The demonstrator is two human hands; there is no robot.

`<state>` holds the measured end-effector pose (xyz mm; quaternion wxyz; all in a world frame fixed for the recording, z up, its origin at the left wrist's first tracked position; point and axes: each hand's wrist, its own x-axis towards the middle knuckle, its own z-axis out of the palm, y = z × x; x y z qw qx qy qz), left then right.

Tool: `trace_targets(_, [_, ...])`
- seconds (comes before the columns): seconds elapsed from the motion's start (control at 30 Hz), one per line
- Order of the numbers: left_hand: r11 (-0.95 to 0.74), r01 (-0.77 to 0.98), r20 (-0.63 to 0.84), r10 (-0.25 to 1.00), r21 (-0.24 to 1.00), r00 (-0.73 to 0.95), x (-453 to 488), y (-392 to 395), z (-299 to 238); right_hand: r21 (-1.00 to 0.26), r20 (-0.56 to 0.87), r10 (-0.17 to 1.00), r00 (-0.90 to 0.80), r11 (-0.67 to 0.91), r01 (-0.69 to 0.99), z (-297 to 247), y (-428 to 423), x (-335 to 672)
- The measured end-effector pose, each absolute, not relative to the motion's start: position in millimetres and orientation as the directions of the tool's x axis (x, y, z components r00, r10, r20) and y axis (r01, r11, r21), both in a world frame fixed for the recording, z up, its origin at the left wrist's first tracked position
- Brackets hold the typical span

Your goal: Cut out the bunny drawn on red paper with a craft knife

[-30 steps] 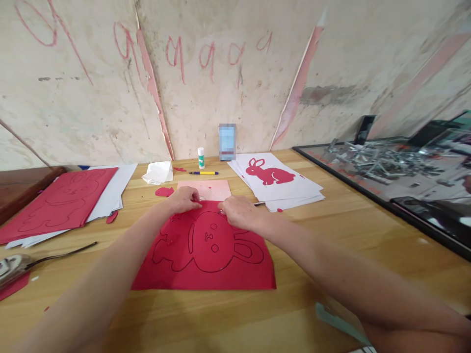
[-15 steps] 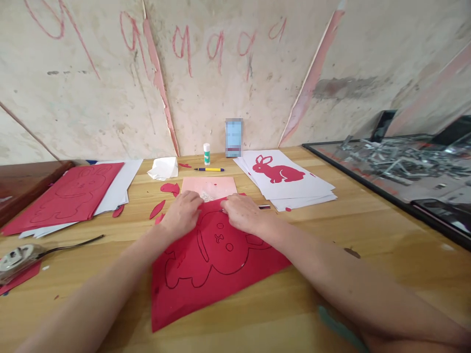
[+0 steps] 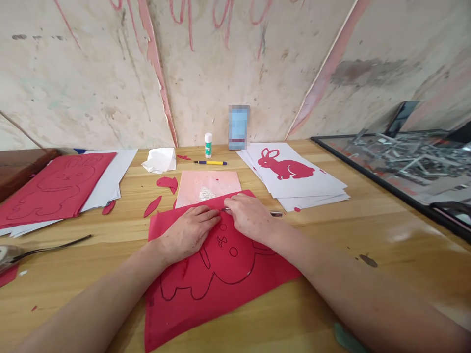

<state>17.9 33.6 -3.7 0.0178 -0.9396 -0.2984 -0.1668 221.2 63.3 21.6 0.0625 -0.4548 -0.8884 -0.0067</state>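
A red sheet with a rabbit outline drawn in black lies slanted on the table in front of me. My left hand rests flat on its upper left part, fingers stretched toward the drawn head. In my right hand is a slim craft knife, its metal end sticking out to the right under my wrist. The knife's thin tip touches the sheet close to my left fingertips, by the head's upper edge. Under the sheet's far edge lies a pink square with small white scraps on it.
Behind stand a glue stick and a phone, with a yellow pen lying nearby. White sheets with a red rabbit cutout are at right. More red paper lies left, near red scraps and a tape measure.
My left hand has moved from the sheet's far edge nearer to me and now lies flat on it. My right hand keeps the knife at the head's outline. The view has tilted down.
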Motion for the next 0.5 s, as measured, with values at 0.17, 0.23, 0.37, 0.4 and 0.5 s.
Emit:
trace_targets(0.17, [-0.815, 0.572, 0.315, 0.570, 0.094, 0.759, 19.2, 33.3, -2.9, -0.004, 0.136, 0.790, -0.598, 0.604, 0.797, 21.2, 62.1, 219.4])
trace_targets(0.23, [-0.813, 0.572, 0.318, 0.573, 0.106, 0.755, 19.3, 33.4, -2.0, 0.003, 0.136, 0.785, -0.604, 0.610, 0.793, 21.7, 61.4, 218.7])
trace_targets(0.37, [-0.814, 0.570, 0.328, 0.571, 0.111, 0.753, 19.0, 33.1, -1.1, 0.004, 0.120, 0.795, -0.595, 0.599, 0.801, 23.4, 60.2, 218.4])
trace_targets(0.4, [-0.814, 0.571, 0.328, 0.572, 0.110, 0.752, 18.9, 33.1, -1.3, 0.004, 0.116, 0.797, -0.593, 0.596, 0.803, 23.7, 60.0, 218.6])
trace_targets(0.5, [-0.811, 0.575, 0.326, 0.575, 0.107, 0.750, 18.5, 33.2, -2.1, 0.003, 0.107, 0.802, -0.588, 0.591, 0.806, 23.9, 59.6, 219.4])
